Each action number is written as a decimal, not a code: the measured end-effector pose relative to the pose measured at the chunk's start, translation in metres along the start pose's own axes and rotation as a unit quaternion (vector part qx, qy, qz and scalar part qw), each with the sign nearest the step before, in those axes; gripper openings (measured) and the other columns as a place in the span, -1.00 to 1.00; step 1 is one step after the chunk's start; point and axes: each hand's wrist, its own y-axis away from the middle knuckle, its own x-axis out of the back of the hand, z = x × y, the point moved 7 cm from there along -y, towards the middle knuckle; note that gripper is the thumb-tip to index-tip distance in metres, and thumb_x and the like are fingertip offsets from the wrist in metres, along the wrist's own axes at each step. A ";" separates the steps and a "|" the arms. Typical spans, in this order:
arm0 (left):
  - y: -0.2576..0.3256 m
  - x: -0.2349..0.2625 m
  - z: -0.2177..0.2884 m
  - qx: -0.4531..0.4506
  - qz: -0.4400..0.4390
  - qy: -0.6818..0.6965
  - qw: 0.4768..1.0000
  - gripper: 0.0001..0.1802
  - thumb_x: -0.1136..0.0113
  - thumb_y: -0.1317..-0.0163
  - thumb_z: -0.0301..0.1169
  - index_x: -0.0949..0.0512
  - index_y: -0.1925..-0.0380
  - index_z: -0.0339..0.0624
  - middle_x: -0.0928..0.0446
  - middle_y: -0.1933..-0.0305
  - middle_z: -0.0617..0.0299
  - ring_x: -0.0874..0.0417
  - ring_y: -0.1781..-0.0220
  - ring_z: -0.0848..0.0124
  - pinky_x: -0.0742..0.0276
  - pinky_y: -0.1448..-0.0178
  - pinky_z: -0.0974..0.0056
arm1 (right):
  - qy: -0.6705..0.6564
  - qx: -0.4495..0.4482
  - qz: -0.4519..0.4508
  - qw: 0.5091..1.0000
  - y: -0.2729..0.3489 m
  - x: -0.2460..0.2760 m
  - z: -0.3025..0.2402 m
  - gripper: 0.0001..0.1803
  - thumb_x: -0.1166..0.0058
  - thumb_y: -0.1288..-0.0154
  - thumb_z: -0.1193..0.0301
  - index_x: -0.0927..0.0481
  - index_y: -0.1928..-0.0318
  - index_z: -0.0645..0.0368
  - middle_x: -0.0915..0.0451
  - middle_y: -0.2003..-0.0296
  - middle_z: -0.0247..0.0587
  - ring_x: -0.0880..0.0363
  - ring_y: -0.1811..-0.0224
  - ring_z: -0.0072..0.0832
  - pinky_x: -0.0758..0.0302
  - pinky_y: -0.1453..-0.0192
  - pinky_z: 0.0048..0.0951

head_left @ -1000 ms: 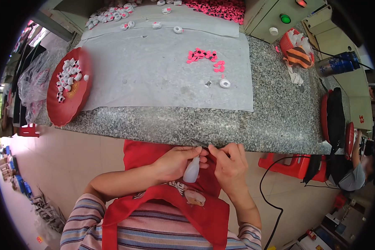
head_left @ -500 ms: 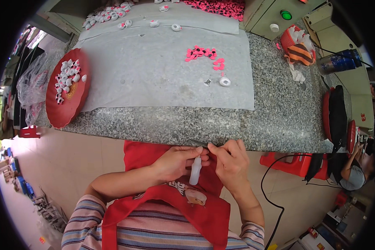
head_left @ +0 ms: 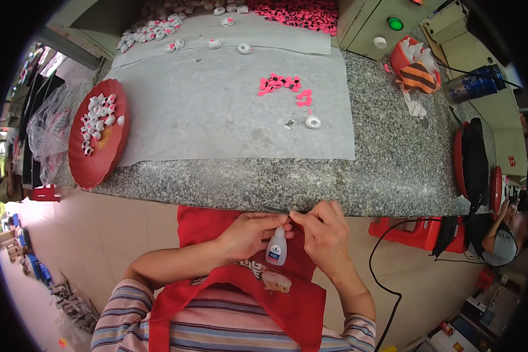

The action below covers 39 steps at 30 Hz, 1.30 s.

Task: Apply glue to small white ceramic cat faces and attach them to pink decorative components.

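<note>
Over my lap, just off the table's front edge, my two hands meet. My left hand (head_left: 244, 234) is closed round the neck of a small white squeeze bottle (head_left: 277, 251), which hangs bottom down with a blue label showing. My right hand (head_left: 324, 233) is closed, thumb and forefinger pinched at the bottle's top beside my left fingertips. A thin dark pointed tool (head_left: 275, 210), like tweezers, sticks out leftward from my right fingers against the stone edge. Whatever else lies between the fingertips is hidden.
On the granite table (head_left: 387, 170) lies white paper (head_left: 176, 117) with pink pieces (head_left: 278, 83) and a white ring-shaped piece (head_left: 313, 121). A red dish (head_left: 112, 149) of white pieces stands left. A red basket (head_left: 399, 61) and blue bottle (head_left: 475, 85) stand right. A black cable (head_left: 372, 258) hangs below.
The bottle has turned so its label faces up. My hands stay together, with the dark tool slightly lower. The table appears shifted slightly in view.
</note>
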 end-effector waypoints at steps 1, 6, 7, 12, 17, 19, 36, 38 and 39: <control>-0.001 0.002 -0.001 0.000 0.005 0.002 1.000 -0.74 -0.08 -0.18 -0.31 -0.48 0.17 -0.18 -0.51 0.22 0.24 -0.53 0.09 0.34 -0.43 0.06 0.22 | 0.019 -0.007 0.004 1.000 -0.001 0.000 0.000 -0.76 -0.08 0.18 0.68 -0.61 0.43 0.12 -0.28 0.62 -0.32 -0.25 0.54 -0.40 -0.23 0.51 -0.43; -0.006 0.003 -0.001 -0.029 -0.012 0.006 1.000 -0.78 -0.11 -0.15 -0.34 -0.50 0.23 -0.18 -0.52 0.27 0.24 -0.54 0.13 0.34 -0.43 0.07 0.24 | 0.024 -0.020 0.009 0.999 -0.003 0.001 0.003 -0.77 -0.07 0.17 0.68 -0.61 0.43 0.12 -0.28 0.61 -0.32 -0.25 0.54 -0.40 -0.24 0.50 -0.43; -0.004 0.002 0.000 -0.018 0.000 0.004 1.000 -0.79 -0.11 -0.15 -0.34 -0.51 0.24 -0.18 -0.52 0.28 0.23 -0.54 0.13 0.33 -0.44 0.07 0.24 | 0.014 -0.015 0.000 1.000 -0.001 0.000 0.002 -0.77 -0.07 0.17 0.68 -0.61 0.43 0.12 -0.28 0.61 -0.32 -0.26 0.54 -0.40 -0.24 0.50 -0.43; -0.005 0.004 -0.002 -0.005 0.033 0.006 0.999 -0.80 -0.12 -0.14 -0.36 -0.51 0.26 -0.19 -0.51 0.30 0.22 -0.54 0.16 0.33 -0.47 0.08 0.23 | 0.047 -0.007 0.019 0.999 -0.005 0.003 0.002 -0.77 -0.09 0.17 0.68 -0.60 0.42 0.13 -0.28 0.61 -0.31 -0.25 0.54 -0.39 -0.23 0.50 -0.42; -0.007 0.006 -0.004 0.003 0.055 0.006 0.998 -0.81 -0.14 -0.12 -0.37 -0.51 0.27 -0.21 -0.50 0.33 0.24 -0.53 0.25 0.37 -0.49 0.11 0.20 | 0.033 -0.011 0.001 0.999 -0.005 0.002 0.000 -0.76 -0.07 0.17 0.69 -0.60 0.43 0.12 -0.28 0.61 -0.31 -0.25 0.54 -0.39 -0.23 0.50 -0.43; -0.009 0.006 -0.003 -0.013 0.039 0.003 0.999 -0.81 -0.15 -0.11 -0.38 -0.52 0.28 -0.22 -0.50 0.34 0.24 -0.53 0.27 0.38 -0.50 0.14 0.21 | 0.029 -0.010 0.004 1.000 -0.009 0.005 0.002 -0.76 -0.07 0.17 0.70 -0.60 0.43 0.13 -0.28 0.61 -0.30 -0.25 0.54 -0.39 -0.23 0.50 -0.42; 0.034 -0.038 0.032 -0.218 -0.052 -0.173 0.959 -0.92 -0.08 -0.16 -0.49 -0.49 0.36 -0.26 -0.47 0.23 0.21 -0.48 0.17 0.47 -0.40 0.06 0.38 | 0.296 -0.055 0.236 0.924 -0.045 0.104 0.058 -0.75 -0.19 0.09 0.56 -0.61 0.28 0.17 -0.49 0.25 -0.16 -0.43 0.15 -0.30 -0.38 0.15 -0.37; 0.042 -0.046 0.048 -0.301 -0.067 -0.146 0.940 -0.91 -0.07 -0.16 -0.50 -0.50 0.35 -0.27 -0.40 0.10 0.20 -0.45 0.13 0.49 -0.36 0.04 0.39 | 0.124 -0.085 0.184 0.971 -0.042 0.092 0.047 -0.66 -0.21 0.09 0.51 -0.55 0.19 0.20 -0.45 0.11 -0.14 -0.39 0.02 -0.30 -0.32 -0.02 -0.35; 0.049 -0.048 0.061 -0.358 -0.054 -0.140 0.922 -0.92 -0.06 -0.16 -0.51 -0.50 0.36 -0.27 -0.36 0.07 0.20 -0.44 0.13 0.50 -0.36 0.05 0.39 | 0.016 -0.085 0.132 0.987 -0.043 0.078 0.032 -0.63 -0.20 0.08 0.51 -0.52 0.15 0.22 -0.45 0.10 -0.19 -0.40 0.03 -0.34 -0.33 -0.02 -0.38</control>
